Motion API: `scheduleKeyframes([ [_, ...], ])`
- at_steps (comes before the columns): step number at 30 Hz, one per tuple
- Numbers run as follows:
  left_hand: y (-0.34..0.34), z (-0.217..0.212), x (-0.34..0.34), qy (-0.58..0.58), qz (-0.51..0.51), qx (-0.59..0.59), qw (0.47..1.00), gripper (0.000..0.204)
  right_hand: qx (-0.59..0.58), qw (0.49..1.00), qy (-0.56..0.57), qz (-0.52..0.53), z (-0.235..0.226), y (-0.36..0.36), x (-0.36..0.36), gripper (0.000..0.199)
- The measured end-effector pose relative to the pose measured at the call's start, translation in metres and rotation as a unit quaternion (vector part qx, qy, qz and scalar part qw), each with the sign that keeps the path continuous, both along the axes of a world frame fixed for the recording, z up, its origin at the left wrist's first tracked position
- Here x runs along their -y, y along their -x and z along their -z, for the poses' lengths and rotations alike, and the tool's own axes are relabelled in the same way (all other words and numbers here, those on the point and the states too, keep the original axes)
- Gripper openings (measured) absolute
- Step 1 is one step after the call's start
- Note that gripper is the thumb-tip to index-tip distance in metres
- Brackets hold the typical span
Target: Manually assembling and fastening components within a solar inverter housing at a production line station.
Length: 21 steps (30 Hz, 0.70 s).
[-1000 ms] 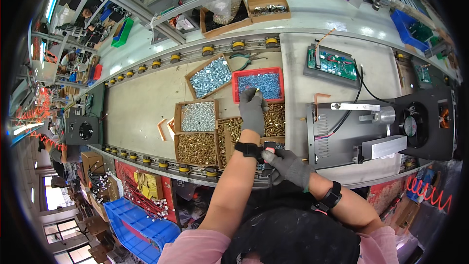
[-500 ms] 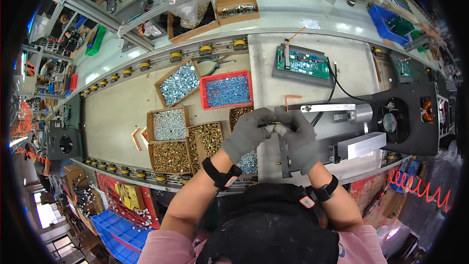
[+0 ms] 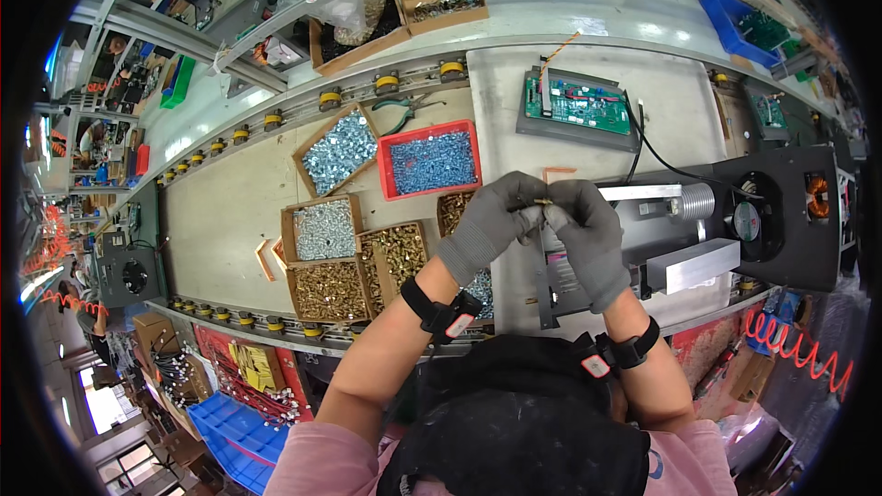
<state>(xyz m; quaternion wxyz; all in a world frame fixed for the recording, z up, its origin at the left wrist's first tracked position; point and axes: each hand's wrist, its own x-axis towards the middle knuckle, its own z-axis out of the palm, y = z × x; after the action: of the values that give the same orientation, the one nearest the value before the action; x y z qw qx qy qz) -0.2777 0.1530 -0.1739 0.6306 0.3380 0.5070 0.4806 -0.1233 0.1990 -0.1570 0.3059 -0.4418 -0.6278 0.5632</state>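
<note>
In grey gloves, my left hand (image 3: 493,225) and my right hand (image 3: 591,241) meet fingertip to fingertip. Pinched between them is a small brass-coloured fastener (image 3: 544,202), too small to make out its exact kind. Both hands are over the near-left end of a dark metal chassis (image 3: 548,298), which carries a silver bar, a finned metal cylinder (image 3: 691,203) and a pale metal block (image 3: 694,265). A bent copper strip (image 3: 559,171) lies just beyond my fingers. Left of my hands is a box of brass fasteners (image 3: 393,257), partly covered by no hand.
A red tray (image 3: 386,186) of bluish hardware and cardboard boxes of silver parts (image 3: 323,229) and brass parts (image 3: 329,291) stand left. Green-handled pliers (image 3: 404,110) lie behind them. A green circuit board (image 3: 583,103) sits far right, its black cable running to the chassis fan (image 3: 746,220).
My hands have risen slightly away from me, and the fingertips now point together with the brass-coloured fastener showing between them. The whole view has shifted a little.
</note>
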Motion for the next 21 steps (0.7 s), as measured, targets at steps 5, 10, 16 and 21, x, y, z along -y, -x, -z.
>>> scheduleKeyframes([
  [5, 0.025, 0.003, 0.004, -0.019, -0.153, 0.159, 0.975, 0.018, -0.033, 0.997, 0.029, -0.056, -0.018, 0.005, 0.008, 0.028],
  [10, 0.056, 0.004, -0.009, -0.179, -0.258, 0.403, 0.86, 0.02, 0.007, 0.874, 0.357, -0.33, -0.009, 0.011, 0.067, 0.047],
  [16, 0.054, 0.008, -0.015, -0.132, -0.333, 0.07, 0.931, 0.021, 0.055, 0.838, 0.415, -0.35, -0.037, 0.038, 0.083, 0.054],
  [21, 0.055, 0.026, -0.015, -0.104, -0.368, -0.206, 0.901, 0.022, 0.097, 0.833, 0.421, -0.345, -0.046, 0.038, 0.092, 0.057],
])
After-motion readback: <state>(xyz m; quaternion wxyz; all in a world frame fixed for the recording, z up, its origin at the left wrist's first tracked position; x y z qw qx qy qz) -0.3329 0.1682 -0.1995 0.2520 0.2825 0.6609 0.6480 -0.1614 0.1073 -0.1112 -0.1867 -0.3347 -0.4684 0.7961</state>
